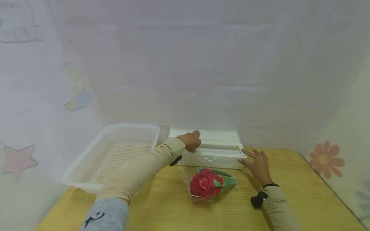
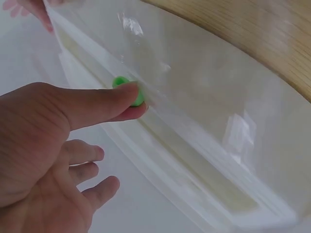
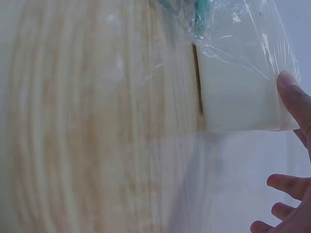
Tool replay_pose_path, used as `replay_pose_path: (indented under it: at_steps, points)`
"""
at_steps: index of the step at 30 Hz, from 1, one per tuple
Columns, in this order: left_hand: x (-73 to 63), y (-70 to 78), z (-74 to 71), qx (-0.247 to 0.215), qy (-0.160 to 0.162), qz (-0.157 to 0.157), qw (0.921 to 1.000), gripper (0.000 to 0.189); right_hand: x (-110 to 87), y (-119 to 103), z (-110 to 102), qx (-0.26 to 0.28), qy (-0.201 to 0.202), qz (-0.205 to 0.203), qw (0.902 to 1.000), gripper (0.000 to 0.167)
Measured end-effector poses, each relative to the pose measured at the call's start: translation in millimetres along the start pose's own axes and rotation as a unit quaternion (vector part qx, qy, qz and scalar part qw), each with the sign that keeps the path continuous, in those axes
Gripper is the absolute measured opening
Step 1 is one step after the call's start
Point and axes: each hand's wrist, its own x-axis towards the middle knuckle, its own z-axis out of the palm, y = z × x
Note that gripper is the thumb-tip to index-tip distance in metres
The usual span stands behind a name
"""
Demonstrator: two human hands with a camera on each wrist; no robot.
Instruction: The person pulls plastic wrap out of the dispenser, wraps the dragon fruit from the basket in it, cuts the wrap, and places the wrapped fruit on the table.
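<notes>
A long white cling film box sits at the back of the table with its lid raised behind it. My left hand pinches a small green slider between thumb and index finger at the box's front top edge, the other fingers loose. At the box's right end my right hand holds the corner between thumb and index finger. Clear film comes over the front of the box and covers a red, fruit-shaped thing with green leaf-like tips lying before it.
A white perforated plastic basket stands on the left of the wooden table. Pale cloth or paper walls with drawn figures rise behind and at both sides. A black wrist camera is on the right wrist.
</notes>
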Motion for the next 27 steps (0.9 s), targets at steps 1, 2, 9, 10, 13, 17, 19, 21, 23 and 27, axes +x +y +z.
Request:
replay_pose_path:
  at_steps: [1,2,9,10,13,17,19,21,23,27]
  points:
    - [-2.4,-2.8,0.3,-0.001,0.001,-0.001,1.0000,0.016,-0.5,2,-5,-0.002,0.003,0.004,1.0000,0.054]
    - [-4.1,-5.7,1.2,-0.002,0.002,-0.001,1.0000,0.015,-1.3,4,-9,-0.007,0.006,0.007,0.9999,0.054]
    - [-9.1,-17.5,14.3,-0.010,0.011,0.000,0.9999,0.018,-5.7,13,-16,-0.023,-0.002,0.009,0.9997,0.055]
    - [-9.9,-18.5,16.2,-0.009,0.012,0.002,0.9999,0.018,-6.0,14,-15,-0.022,-0.001,0.010,0.9997,0.054]
    - [-13.5,-22.1,20.7,-0.005,0.015,-0.004,0.9999,0.018,-5.6,15,-11,-0.014,-0.002,0.018,0.9997,0.055]
    - [-21.0,-28.0,27.1,0.025,0.015,-0.033,0.9990,0.016,-6.5,16,-11,-0.005,-0.013,0.042,0.9990,0.058]
    - [-24.1,-29.9,30.4,0.039,0.020,-0.037,0.9984,0.015,-8.3,17,-14,-0.007,-0.013,0.052,0.9985,0.058]
    - [-27.1,-31.2,32.2,0.045,0.026,-0.034,0.9981,0.014,-9.0,17,-16,-0.011,-0.009,0.054,0.9984,0.058]
    - [-29.6,-32.6,33.7,0.046,0.035,-0.030,0.9979,0.015,-7.7,18,-16,-0.009,-0.005,0.048,0.9988,0.057]
    - [-34.0,-36.3,38.6,0.076,0.044,-0.050,0.9949,0.016,-4.7,16,-12,0.005,-0.008,0.040,0.9991,0.056]
